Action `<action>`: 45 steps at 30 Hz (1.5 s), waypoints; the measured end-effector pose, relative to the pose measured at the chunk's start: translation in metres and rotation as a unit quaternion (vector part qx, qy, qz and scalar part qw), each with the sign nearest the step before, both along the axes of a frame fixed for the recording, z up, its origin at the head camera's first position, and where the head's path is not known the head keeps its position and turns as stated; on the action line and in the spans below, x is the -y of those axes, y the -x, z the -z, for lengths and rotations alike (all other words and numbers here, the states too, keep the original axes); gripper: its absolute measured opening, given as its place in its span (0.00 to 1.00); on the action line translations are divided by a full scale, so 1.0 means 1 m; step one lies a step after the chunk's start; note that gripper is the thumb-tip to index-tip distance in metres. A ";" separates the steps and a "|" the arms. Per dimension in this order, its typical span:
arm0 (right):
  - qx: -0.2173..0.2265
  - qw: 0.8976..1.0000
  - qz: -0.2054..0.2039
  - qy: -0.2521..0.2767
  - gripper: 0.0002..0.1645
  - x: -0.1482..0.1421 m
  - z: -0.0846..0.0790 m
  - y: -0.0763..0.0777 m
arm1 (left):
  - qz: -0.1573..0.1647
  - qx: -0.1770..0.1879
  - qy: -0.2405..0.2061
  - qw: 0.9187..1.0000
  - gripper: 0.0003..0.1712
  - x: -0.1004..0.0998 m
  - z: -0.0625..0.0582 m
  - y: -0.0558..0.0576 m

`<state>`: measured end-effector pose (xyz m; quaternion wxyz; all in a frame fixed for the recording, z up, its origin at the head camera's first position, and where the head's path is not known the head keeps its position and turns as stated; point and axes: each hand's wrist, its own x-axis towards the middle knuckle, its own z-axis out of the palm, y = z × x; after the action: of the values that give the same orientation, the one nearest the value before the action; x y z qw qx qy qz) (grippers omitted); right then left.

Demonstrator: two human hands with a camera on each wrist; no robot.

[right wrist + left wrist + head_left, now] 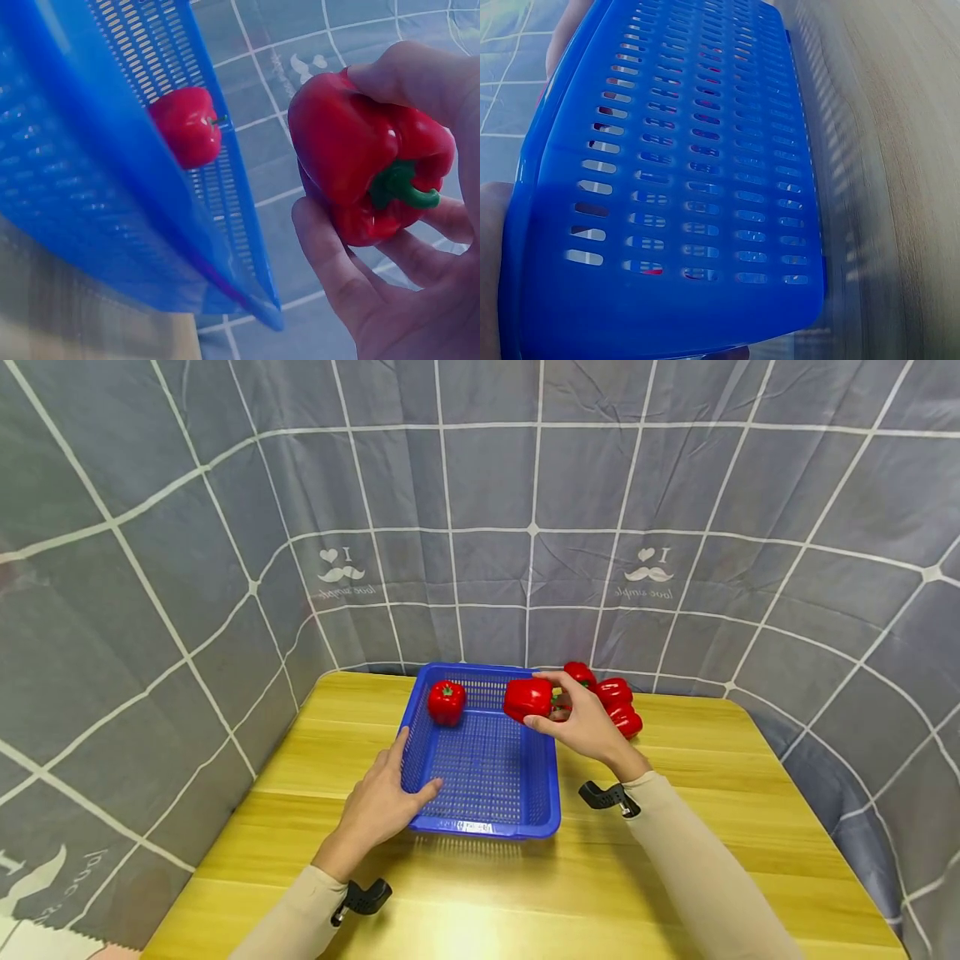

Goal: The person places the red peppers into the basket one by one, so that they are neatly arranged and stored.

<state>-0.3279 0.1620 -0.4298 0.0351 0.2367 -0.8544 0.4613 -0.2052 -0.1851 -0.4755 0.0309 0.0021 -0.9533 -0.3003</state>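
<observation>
My right hand [585, 722] holds a red bell pepper [527, 700] above the right side of a blue plastic basket [487, 829]. In the right wrist view thumb and fingers curl around this pepper [341, 150], its green stem turned toward the palm. Another red bell pepper [447, 702] stands stem up inside the basket, near its back left corner. My left hand [382, 802] lies at the basket's left rim, fingers extended and thumb spread over the front left corner. The basket's slotted wall [667, 300] fills most of the left wrist view.
Several more red bell peppers [617, 693] lie grouped on the wooden table [675, 827], right of the basket and partly hidden by my right hand. A grey curtain [487, 485] with white grid lines hangs behind the table and along both sides.
</observation>
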 end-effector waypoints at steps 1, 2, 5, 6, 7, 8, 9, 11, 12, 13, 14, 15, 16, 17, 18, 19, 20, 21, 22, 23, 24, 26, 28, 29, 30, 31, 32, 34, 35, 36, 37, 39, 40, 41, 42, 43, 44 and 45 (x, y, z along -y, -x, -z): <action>0.000 1.000 -0.002 -0.001 0.48 0.003 -0.001 0.002 | -0.001 0.000 0.001 1.000 0.65 0.000 0.000 0.000; 0.000 1.000 -0.004 -0.001 0.48 0.005 -0.002 0.004 | -0.001 -0.002 0.002 1.000 0.65 0.000 -0.001 0.000; 0.000 1.000 -0.009 0.001 0.48 0.012 -0.004 0.010 | -0.003 -0.005 0.003 1.000 0.65 0.001 -0.002 0.001; 0.000 1.000 -0.008 0.001 0.48 0.015 -0.005 0.012 | -0.003 -0.006 0.003 1.000 0.65 0.001 -0.002 0.001; 0.000 1.000 -0.007 0.002 0.48 0.017 -0.005 0.014 | -0.003 -0.007 0.004 1.000 0.65 0.001 -0.002 0.002; 0.000 1.000 -0.006 0.003 0.48 0.019 -0.006 0.016 | -0.002 -0.010 0.004 1.000 0.65 0.001 -0.002 0.002; 0.000 1.000 -0.005 0.004 0.48 0.022 -0.007 0.018 | -0.002 -0.009 0.002 1.000 0.65 0.001 -0.002 0.002; 0.001 1.000 -0.005 0.003 0.48 0.027 -0.009 0.021 | -0.002 -0.008 -0.001 1.000 0.65 0.001 -0.003 0.002; 0.002 1.000 -0.004 0.003 0.49 0.030 -0.009 0.022 | -0.002 -0.007 0.000 1.000 0.65 0.002 -0.002 0.002; 0.004 1.000 -0.003 0.004 0.49 0.033 -0.010 0.023 | -0.002 -0.007 0.000 1.000 0.65 0.002 -0.003 0.002; 0.006 1.000 -0.002 0.006 0.50 0.036 -0.010 0.025 | -0.002 -0.006 -0.001 1.000 0.65 0.003 -0.003 0.001; 0.007 1.000 0.000 0.006 0.49 0.039 -0.010 0.026 | -0.003 -0.004 0.000 1.000 0.65 0.003 -0.004 0.001; 0.010 1.000 0.002 0.008 0.49 0.041 -0.010 0.028 | -0.003 -0.005 0.001 1.000 0.65 0.003 -0.004 0.000; 0.011 1.000 0.005 0.008 0.49 0.043 -0.009 0.030 | -0.003 -0.003 0.002 1.000 0.65 0.003 -0.004 0.000; 0.012 1.000 0.006 0.009 0.48 0.045 -0.008 0.031 | -0.003 -0.003 0.003 1.000 0.65 0.003 -0.004 0.000; 0.014 1.000 0.007 0.009 0.48 0.046 -0.007 0.033 | -0.003 -0.002 0.003 1.000 0.65 0.002 -0.004 0.000; 0.014 1.000 0.009 0.008 0.48 0.047 -0.006 0.034 | -0.003 -0.002 0.003 1.000 0.65 0.002 -0.004 -0.001; 0.015 1.000 0.010 0.006 0.47 0.048 -0.006 0.035 | -0.003 -0.002 0.003 1.000 0.65 0.001 -0.003 -0.001; 0.015 1.000 0.010 0.005 0.47 0.050 -0.005 0.036 | -0.003 -0.001 0.003 1.000 0.65 0.001 -0.002 -0.001; 0.015 1.000 0.009 0.002 0.47 0.051 -0.005 0.037 | -0.003 0.000 0.001 1.000 0.65 0.001 -0.001 -0.001; 0.014 1.000 0.008 0.000 0.47 0.053 -0.005 0.037 | -0.003 0.000 0.001 1.000 0.65 0.001 -0.001 -0.001; 0.013 1.000 0.006 -0.002 0.47 0.057 -0.005 0.038 | -0.003 0.000 0.001 1.000 0.65 0.001 0.000 -0.002; 0.012 1.000 0.005 -0.003 0.47 0.060 -0.006 0.039 | -0.003 0.003 0.001 1.000 0.65 0.001 0.000 -0.002; 0.012 1.000 0.005 -0.003 0.47 0.062 -0.005 0.039 | -0.003 0.004 0.002 1.000 0.65 0.001 0.000 -0.002; 0.013 1.000 0.005 -0.002 0.47 0.064 -0.005 0.040 | -0.003 0.004 0.002 1.000 0.65 0.001 0.000 -0.003; 0.015 1.000 0.006 -0.001 0.47 0.065 -0.005 0.040 | -0.003 0.005 0.002 1.000 0.65 0.001 -0.001 -0.003; 0.016 1.000 0.008 -0.002 0.47 0.067 -0.004 0.041 | -0.002 0.005 0.003 1.000 0.65 0.001 -0.001 -0.002; 0.017 1.000 0.013 -0.005 0.47 0.069 -0.003 0.042 | -0.002 0.006 0.003 1.000 0.65 0.000 -0.001 -0.003; 0.017 1.000 0.016 -0.008 0.47 0.071 -0.002 0.043 | -0.002 0.006 0.003 1.000 0.65 0.000 -0.001 -0.003; 0.017 1.000 0.018 -0.010 0.48 0.072 -0.001 0.043 | -0.002 0.006 0.004 1.000 0.65 0.000 -0.001 -0.003; 0.016 1.000 0.022 -0.013 0.48 0.073 -0.001 0.044 | -0.003 0.006 0.003 1.000 0.65 0.000 -0.001 -0.003; 0.015 0.999 0.030 -0.019 0.48 0.075 0.001 0.046 | -0.003 0.006 0.002 1.000 0.65 0.000 -0.001 -0.003; 0.015 0.999 0.033 -0.021 0.48 0.076 0.002 0.047 | -0.004 0.006 0.002 1.000 0.65 0.000 -0.001 -0.003; 0.016 0.999 0.035 -0.024 0.48 0.077 0.002 0.047 | -0.004 0.006 0.001 1.000 0.65 0.000 -0.001 -0.003; 0.018 0.999 0.037 -0.025 0.48 0.078 0.003 0.048 | -0.004 0.005 0.001 1.000 0.65 0.000 -0.002 -0.003; 0.020 0.999 0.038 -0.025 0.47 0.079 0.003 0.049 | -0.004 0.004 0.001 1.000 0.65 0.000 -0.002 -0.003; 0.021 0.999 0.040 -0.027 0.47 0.080 0.003 0.049 | -0.004 0.003 0.001 1.000 0.65 0.000 -0.002 -0.003; 0.022 0.998 0.041 -0.030 0.47 0.081 0.003 0.050 | -0.004 0.003 0.002 1.000 0.65 0.000 -0.002 -0.002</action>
<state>-0.3776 0.0812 -0.4326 0.0283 0.1922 -0.8773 0.4389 -0.2029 -0.1853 -0.4736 0.0294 0.0066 -0.9540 -0.2983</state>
